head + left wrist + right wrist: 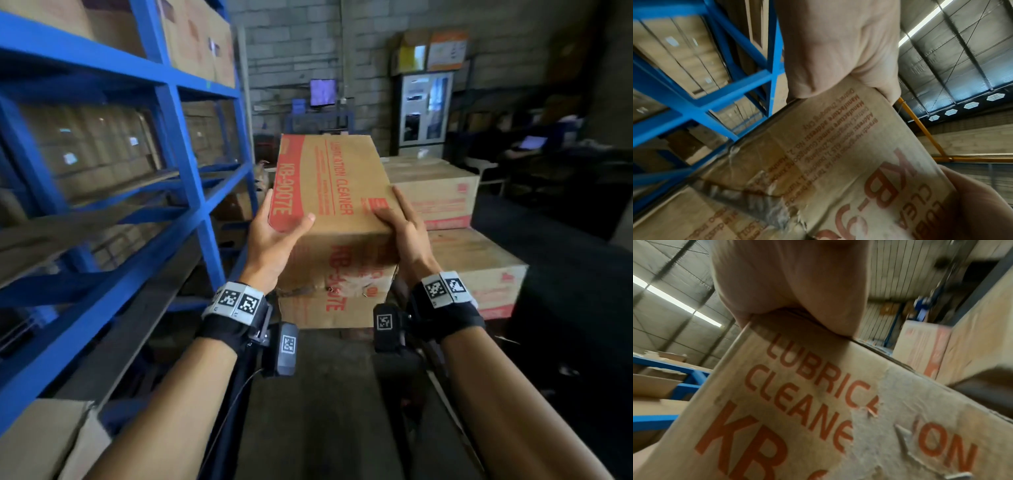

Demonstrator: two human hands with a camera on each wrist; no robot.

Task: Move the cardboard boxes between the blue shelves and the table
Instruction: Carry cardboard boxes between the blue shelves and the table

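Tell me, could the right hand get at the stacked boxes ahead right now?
Probably not as things stand. The right hand is busy gripping the held box, with the left hand on its other side. The stacked boxes lie just beyond with nothing between, so once it lets go the way looks free.

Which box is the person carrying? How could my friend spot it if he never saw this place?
Start at the tall blue shelves on the left side of the aisle. Just to their right, the held box is up in the air between the left hand and the right hand, one on each side. Unlike the stacked boxes behind, it rests on nothing and shows torn tape on its near end.
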